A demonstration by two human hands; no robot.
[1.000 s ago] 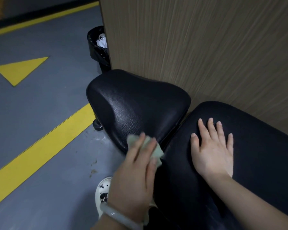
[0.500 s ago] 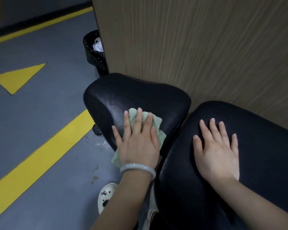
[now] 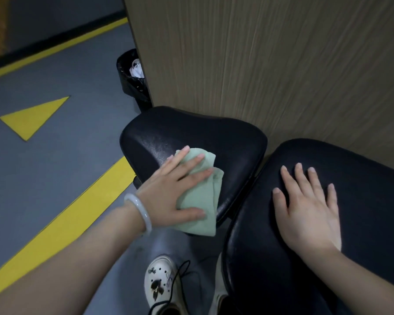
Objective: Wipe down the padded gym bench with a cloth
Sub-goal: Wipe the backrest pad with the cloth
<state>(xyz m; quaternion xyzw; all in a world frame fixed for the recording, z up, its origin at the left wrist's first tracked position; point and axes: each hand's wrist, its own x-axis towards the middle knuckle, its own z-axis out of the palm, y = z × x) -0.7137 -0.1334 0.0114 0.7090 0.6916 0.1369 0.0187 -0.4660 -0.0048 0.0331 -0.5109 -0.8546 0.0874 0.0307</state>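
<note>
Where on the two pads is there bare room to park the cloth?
Bare: the far half of the smaller pad beyond the cloth, toward the wood panel; the larger pad right of the right hand. Crowded: the smaller pad's near edge under the left hand.

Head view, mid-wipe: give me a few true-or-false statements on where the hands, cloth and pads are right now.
1. The left hand presses the green cloth flat on the smaller seat pad. True.
2. The right hand grips a second cloth. False: it lies flat and bare on the larger pad, holding nothing.
3. The cloth hangs over the near edge of the smaller seat pad. True.
4. The bin by the wooden panel is empty. False: something white shows inside it.
5. A bracelet sits on the right wrist. False: it is on the left wrist.
</note>
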